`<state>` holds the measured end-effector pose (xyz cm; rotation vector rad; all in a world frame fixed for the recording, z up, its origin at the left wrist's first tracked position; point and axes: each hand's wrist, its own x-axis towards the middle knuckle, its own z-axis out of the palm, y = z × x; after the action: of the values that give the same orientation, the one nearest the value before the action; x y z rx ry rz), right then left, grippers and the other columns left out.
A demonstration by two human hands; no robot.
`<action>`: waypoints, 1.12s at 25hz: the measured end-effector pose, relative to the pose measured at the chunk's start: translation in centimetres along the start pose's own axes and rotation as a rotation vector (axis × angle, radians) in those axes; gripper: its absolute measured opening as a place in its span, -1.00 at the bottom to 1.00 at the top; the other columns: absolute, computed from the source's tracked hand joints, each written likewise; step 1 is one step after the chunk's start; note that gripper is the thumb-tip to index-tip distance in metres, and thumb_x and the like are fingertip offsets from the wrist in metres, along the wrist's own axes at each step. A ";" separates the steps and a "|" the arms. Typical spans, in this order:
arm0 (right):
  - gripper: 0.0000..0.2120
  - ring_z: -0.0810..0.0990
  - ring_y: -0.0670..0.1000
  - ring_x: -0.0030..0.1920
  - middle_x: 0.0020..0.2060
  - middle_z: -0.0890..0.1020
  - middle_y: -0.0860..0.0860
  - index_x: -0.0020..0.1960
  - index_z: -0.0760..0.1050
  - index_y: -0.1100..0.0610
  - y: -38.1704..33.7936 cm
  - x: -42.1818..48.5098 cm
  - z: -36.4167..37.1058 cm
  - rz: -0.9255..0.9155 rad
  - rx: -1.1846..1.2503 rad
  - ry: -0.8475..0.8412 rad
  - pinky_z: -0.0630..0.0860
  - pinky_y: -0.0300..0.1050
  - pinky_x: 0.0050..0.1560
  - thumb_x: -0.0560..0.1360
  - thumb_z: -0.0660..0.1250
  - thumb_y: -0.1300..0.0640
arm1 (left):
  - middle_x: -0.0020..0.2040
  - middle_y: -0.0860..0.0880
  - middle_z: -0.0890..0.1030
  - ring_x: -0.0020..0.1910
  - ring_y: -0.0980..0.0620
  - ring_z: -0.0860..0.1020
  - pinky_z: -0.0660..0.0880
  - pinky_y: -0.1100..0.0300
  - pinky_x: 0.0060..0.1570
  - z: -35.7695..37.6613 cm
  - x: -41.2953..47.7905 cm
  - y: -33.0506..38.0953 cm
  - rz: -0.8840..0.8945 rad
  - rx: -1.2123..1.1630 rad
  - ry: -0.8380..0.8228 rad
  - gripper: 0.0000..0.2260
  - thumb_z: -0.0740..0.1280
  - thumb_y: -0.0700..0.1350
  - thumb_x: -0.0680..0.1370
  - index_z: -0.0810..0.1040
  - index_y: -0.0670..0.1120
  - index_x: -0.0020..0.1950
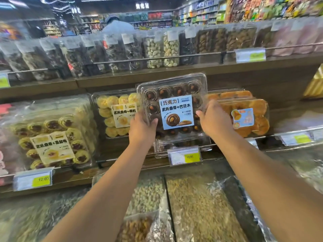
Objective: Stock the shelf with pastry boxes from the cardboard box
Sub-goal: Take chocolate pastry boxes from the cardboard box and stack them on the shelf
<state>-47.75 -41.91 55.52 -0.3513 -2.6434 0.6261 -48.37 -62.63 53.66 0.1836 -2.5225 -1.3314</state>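
Note:
A clear plastic box of chocolate almond cookies (pixel 174 95) with a blue label stands tilted upright at the middle shelf (pixel 227 151), between a box of yellow cookies (pixel 111 109) and a box of orange pastries (pixel 251 109). My left hand (pixel 142 128) grips the box's lower left edge. My right hand (pixel 213 119) holds its right side, thumb on the front. More clear boxes lie under it at the shelf rail. The cardboard box is out of view.
A box of jam-centred cookies (pixel 52 142) sits at the left. Price tags (pixel 185 157) hang on the rail. Tall clear tubs of snacks (pixel 162 49) fill the upper shelf. Bagged nuts and dried goods (pixel 190 206) lie on the shelf below my arms. A person (pixel 117 25) stands behind the shelving.

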 end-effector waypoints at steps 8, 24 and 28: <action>-0.33 0.53 0.27 0.15 0.19 0.53 0.26 0.50 0.09 0.15 3.5 -2.2 5.2 -0.068 0.009 -0.126 0.47 0.02 0.01 0.55 0.31 -0.08 | 0.51 -0.15 0.15 0.39 -0.22 0.33 0.38 0.00 0.16 3.9 0.1 -3.9 -0.106 0.070 -0.204 -0.19 0.34 0.18 0.51 -0.10 0.06 0.57; -0.16 0.40 0.21 0.34 0.35 0.45 0.19 0.55 -0.11 -0.02 2.5 -2.4 6.7 -0.005 0.064 -0.161 0.33 0.08 0.36 0.50 0.35 -0.14 | 0.09 0.25 0.53 0.12 0.16 0.53 0.44 0.17 0.12 4.6 1.7 -4.8 -0.009 -0.290 -0.121 -0.50 0.46 -0.10 0.48 0.26 0.23 0.23; -0.07 0.54 0.21 0.19 0.37 0.36 0.25 0.55 -0.29 -0.08 2.5 -2.5 7.9 0.072 0.125 -0.200 0.49 0.00 0.03 0.52 0.37 -0.05 | 0.16 0.20 0.51 0.17 0.14 0.50 0.43 0.13 0.19 4.7 2.3 -5.2 -0.001 -0.268 -0.167 -0.47 0.47 -0.07 0.47 0.27 0.20 0.30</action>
<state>-48.58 -43.47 47.05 -0.3654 -2.7724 0.8872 -52.09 -62.45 47.26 0.0183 -2.4386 -1.7319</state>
